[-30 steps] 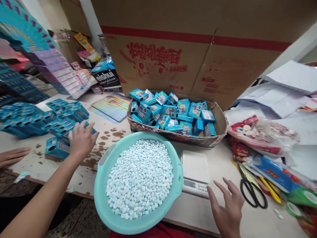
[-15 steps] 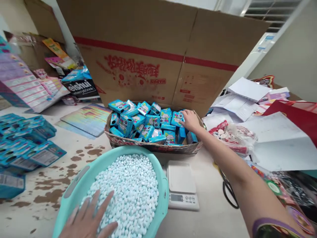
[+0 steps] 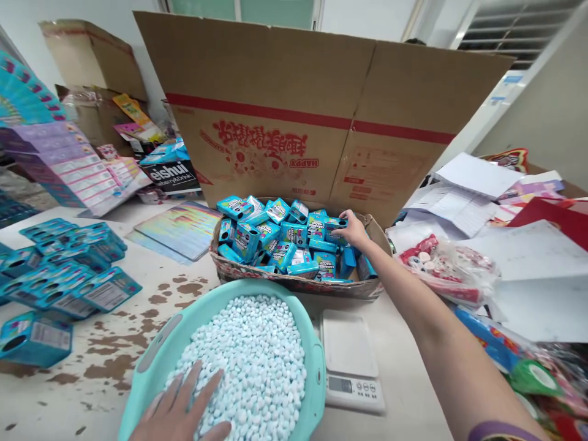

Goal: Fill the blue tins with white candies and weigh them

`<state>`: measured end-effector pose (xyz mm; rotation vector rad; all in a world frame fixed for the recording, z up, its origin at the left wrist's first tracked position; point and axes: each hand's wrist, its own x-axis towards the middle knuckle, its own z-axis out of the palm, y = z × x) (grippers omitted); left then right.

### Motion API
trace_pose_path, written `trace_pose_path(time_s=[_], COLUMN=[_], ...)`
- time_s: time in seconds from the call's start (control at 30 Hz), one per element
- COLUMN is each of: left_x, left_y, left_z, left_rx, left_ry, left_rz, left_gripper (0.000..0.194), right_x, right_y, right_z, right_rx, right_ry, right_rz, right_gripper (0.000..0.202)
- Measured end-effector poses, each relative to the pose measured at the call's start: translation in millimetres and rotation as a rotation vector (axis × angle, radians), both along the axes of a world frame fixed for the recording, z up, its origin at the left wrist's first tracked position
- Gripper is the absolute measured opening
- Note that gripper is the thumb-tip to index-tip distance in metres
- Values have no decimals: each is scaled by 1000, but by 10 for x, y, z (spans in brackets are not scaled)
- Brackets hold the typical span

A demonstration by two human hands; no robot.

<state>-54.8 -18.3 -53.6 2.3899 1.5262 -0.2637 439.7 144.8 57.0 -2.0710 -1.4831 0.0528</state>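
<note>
A turquoise basin (image 3: 312,380) holds a heap of small pale blue and white candies (image 3: 257,355). My left hand (image 3: 184,407) rests on the candies at the basin's lower left, fingers spread, holding nothing. Behind the basin, a low carton (image 3: 294,283) is filled with small blue boxes (image 3: 280,254). At that carton's right side, my right hand (image 3: 353,230) has its thumb and fingers closed on a blue box (image 3: 334,224), which lies tilted among the others.
A digital scale (image 3: 351,349) lies right of the basin. More blue boxes (image 3: 78,269) stand at the left. A tall cardboard flap (image 3: 285,79) rises behind the carton. Papers (image 3: 478,177) and a plastic bag (image 3: 450,263) cover the right side.
The view has shifted, so the scene sits lower and further right. My right hand has closed on a blue box and tilted it. My left hand stays spread on the candies.
</note>
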Motion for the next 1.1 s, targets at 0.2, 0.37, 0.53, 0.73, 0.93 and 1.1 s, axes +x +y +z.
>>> trace_pose_path(time_s=[0.2, 0.37, 0.53, 0.73, 0.93, 1.1], left_x=[101, 94, 199, 629, 840, 862], left_y=[-101, -151, -245, -184, 17, 63], left_z=[133, 246, 415, 411, 358, 393], left_rx=[104, 181, 44, -57, 0, 11], left_ry=[-91, -138, -251, -253, -225, -171], left_rz=[5, -51, -354, -583, -649, -600], left_gripper=[66, 70, 74, 66, 68, 64], right_x=[-479, -628, -599, -688, -869, -816], right_y=[-873, -2137, -3149, -3561, -3593, -3658], right_z=[315, 249, -372, -1125, -1307, -1280], right_rx=[432, 582, 692, 693, 540, 462], right_ry=[83, 115, 344, 404, 141, 0], right_rz=[153, -53, -483, -651, -522, -382], right_gripper=[53, 49, 57, 61, 48, 51])
